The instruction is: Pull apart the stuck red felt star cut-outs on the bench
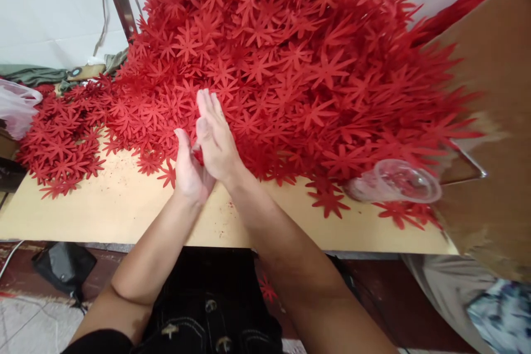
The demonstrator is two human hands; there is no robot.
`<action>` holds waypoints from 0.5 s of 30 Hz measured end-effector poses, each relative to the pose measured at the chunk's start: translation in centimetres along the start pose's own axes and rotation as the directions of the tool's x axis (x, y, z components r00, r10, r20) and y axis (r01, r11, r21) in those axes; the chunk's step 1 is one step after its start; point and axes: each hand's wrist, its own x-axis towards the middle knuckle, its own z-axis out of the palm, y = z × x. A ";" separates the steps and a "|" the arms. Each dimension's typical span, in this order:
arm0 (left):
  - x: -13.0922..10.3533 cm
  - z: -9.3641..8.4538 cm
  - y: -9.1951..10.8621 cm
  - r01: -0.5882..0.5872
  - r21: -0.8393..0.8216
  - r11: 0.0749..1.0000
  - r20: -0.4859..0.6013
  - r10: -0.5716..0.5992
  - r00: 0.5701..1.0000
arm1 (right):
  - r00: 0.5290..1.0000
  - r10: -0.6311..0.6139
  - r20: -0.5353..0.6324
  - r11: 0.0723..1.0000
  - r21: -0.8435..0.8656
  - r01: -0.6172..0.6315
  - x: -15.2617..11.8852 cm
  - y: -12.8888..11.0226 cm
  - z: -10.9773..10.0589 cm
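Observation:
My left hand [189, 173] and my right hand [218, 144] meet palm against palm over the near edge of a red pile. The right one's fingers are stretched out and point up and away. On the left one the thumb stands up, and its fingers are partly hidden behind the right. A little red shows between the palms, but I cannot tell whether it is held or lies behind. Red star-shaped flower pieces [265, 66], with several narrow petals each, form the big heap just beyond both hands. One loose red piece [168, 173] lies beside my left wrist.
A clear plastic cup [409, 181] lies tilted at the right, next to a large cardboard sheet [493, 121]. Smaller red heap [62, 133] and white plastic bag [16, 105] are at the left. The pale tabletop [83, 215] ends close to my body.

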 end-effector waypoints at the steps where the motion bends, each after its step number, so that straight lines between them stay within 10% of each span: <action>1: -0.1 -0.1 0.2 0.043 0.010 0.999 0.028 -0.043 0.999 | 0.999 0.027 -0.020 0.999 0.019 -0.026 0.3 0.6 0.0; 9: 2.1 -1.3 1.1 -0.082 0.123 0.989 -0.143 0.099 0.985 | 0.994 -0.072 -0.086 0.987 0.138 0.083 -4.0 -1.8 1.6; 15: 0.1 -0.3 -2.0 -0.061 0.113 0.992 0.038 0.057 0.998 | 0.969 0.222 -0.107 0.969 0.132 -0.207 0.2 0.7 0.2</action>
